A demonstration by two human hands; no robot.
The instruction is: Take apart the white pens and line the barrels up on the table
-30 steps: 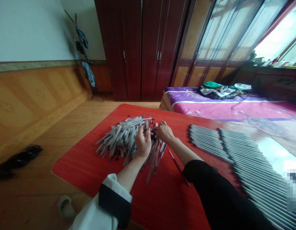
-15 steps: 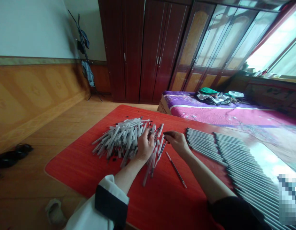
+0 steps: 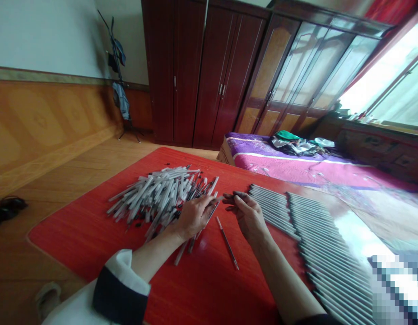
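Observation:
My left hand (image 3: 195, 215) is closed on a pale translucent pen barrel (image 3: 218, 199), whose end pokes out towards my right hand. Facing it, my right hand (image 3: 248, 214) has thumb and forefinger pinched together close to that end; whatever they grip is too small to make out. Left of both hands lies a loose heap of clear pen barrels (image 3: 155, 192), mixed with small black parts. One thin pen refill (image 3: 227, 243) rests alone on the red tabletop (image 3: 202, 293) between my forearms.
Two rows of pens lie side by side on the right, a shorter row (image 3: 273, 210) and a longer row (image 3: 331, 243). Beyond the table stand a bed (image 3: 280, 167) with clothes on it, dark red wardrobes (image 3: 175, 67) and a coat stand (image 3: 119, 76).
My view has turned a little to the right, so the table appears further left. My hands have come nearer each other, away from the heap, and the left has lowered slightly.

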